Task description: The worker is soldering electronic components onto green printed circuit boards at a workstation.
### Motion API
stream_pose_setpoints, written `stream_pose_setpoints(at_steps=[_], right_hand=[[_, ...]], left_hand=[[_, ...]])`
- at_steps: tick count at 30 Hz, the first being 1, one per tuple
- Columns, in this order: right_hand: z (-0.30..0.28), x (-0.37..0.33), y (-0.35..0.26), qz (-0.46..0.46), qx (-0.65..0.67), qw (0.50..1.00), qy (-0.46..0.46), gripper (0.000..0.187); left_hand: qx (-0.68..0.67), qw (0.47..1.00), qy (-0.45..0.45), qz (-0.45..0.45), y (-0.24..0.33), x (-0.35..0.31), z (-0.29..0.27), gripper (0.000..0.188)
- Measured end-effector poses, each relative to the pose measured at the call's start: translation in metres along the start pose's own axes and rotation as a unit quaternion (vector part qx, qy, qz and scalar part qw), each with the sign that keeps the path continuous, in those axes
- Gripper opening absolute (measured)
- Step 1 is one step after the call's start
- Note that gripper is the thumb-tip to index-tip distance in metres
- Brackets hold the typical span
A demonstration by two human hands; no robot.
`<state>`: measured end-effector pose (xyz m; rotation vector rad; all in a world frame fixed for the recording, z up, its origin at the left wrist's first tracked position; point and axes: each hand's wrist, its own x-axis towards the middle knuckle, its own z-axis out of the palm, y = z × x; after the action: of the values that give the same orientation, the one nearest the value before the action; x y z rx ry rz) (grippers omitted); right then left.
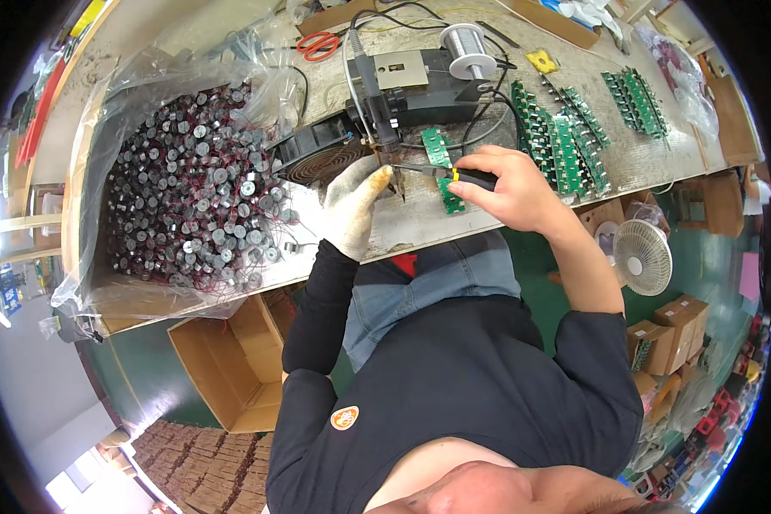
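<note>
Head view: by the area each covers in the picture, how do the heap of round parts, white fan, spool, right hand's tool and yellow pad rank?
1. Heap
2. White fan
3. Spool and tool: unsure; the tool is longer but thinner
4. Yellow pad

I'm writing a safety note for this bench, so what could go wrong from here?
The bare right hand is near what looks like a soldering iron; if hot, it might burn skin. The gloved left hand is closer still, and fabric may scorch. The black-handled tool crosses a green board strip and could nudge it.
</note>
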<state>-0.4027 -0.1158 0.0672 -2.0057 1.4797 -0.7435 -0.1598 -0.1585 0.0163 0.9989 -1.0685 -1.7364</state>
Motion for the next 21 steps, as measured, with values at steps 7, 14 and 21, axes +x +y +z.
stream_pose_setpoints(at_steps=[7,14,21], right_hand=[[0.001,-0.001,0.000,0.006,-0.007,1.000,0.001,0.035],[0.002,-0.002,0.000,0.004,-0.025,1.000,0.012,0.036],[0.001,-0.005,-0.002,-0.003,-0.043,0.999,0.017,0.033]], left_hand=[[-0.055,0.997,-0.058,-0.021,0.002,0.010,0.004,0.031],[-0.096,0.992,-0.067,-0.040,-0.003,0.015,-0.002,0.028],[-0.210,0.977,-0.031,-0.014,-0.013,0.009,-0.002,0.039]])
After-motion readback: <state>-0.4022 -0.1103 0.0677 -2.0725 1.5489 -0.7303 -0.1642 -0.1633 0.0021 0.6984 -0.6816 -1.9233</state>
